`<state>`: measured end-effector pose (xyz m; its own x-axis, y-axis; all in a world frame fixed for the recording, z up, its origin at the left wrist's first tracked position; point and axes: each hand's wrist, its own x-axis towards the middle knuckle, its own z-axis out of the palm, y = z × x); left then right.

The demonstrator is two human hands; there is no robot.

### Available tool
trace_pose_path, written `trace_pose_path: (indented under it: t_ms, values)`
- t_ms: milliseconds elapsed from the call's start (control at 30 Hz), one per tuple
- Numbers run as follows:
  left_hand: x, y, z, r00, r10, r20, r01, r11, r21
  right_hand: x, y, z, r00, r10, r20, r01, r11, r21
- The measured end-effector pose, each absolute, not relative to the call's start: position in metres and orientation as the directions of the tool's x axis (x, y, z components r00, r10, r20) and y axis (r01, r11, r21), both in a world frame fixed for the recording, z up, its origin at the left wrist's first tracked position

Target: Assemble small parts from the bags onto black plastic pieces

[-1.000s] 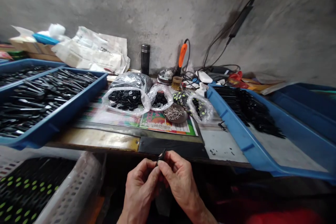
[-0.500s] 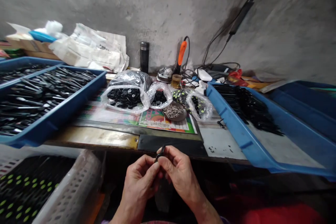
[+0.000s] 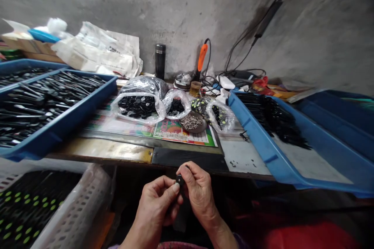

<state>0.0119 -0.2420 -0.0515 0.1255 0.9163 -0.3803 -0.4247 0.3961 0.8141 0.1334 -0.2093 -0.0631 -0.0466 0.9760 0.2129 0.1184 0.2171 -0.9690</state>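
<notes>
Just in front of the table edge, my left hand (image 3: 156, 202) pinches a small black part (image 3: 179, 180) with a round end and a light dot at its centre. My right hand (image 3: 198, 190) is closed at the same part, thumb and forefinger pressed together at its upper right side. The rest of the part is hidden by my fingers. Beyond my hands, a dish of small metal pins (image 3: 192, 121) lies on a colourful printed sheet (image 3: 172, 132), beside open plastic bags of black round pieces (image 3: 137, 106).
Blue trays of dark slender parts stand at left (image 3: 61, 126) and right (image 3: 257, 144). A white perforated basket (image 3: 73, 210) is at lower left. A black flask (image 3: 160, 62) and an orange-handled tool (image 3: 202, 58) stand by the wall.
The black part has turned so its round face shows. My right thumb and fingers have shifted slightly up and right on it. The view has moved slightly.
</notes>
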Motion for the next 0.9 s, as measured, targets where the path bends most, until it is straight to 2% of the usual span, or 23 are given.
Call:
trace_pose_path:
  t_ms: [200, 367, 633, 800, 900]
  values:
    - [0.008, -0.239, -0.045, 0.073, 0.921, -0.383, -0.389, 0.38, 0.839, 0.142, -0.208, -0.059, -0.208, 0.977, 0.044, -0.049, 0.035, -0.998]
    - [0.01, -0.237, -0.044, 0.043, 0.927, -0.373, -0.397, 0.359, 0.845, 0.143, -0.214, -0.051, -0.277, 0.961, -0.023, -0.004, -0.025, -1.0]
    - [0.01, -0.241, -0.056, 0.025, 0.933, -0.359, -0.398, 0.339, 0.853, 0.138, -0.216, -0.047, -0.257, 0.966, -0.028, 0.081, -0.007, -0.997]
    - [0.013, -0.239, -0.057, 0.007, 0.938, -0.346, -0.39, 0.321, 0.863, 0.13, -0.221, -0.061, -0.084, 0.993, 0.088, 0.15, 0.1, -0.984]
    - [0.012, -0.238, -0.055, 0.014, 0.935, -0.355, -0.394, 0.331, 0.857, 0.132, -0.219, -0.064, -0.143, 0.988, 0.067, 0.086, 0.079, -0.993]
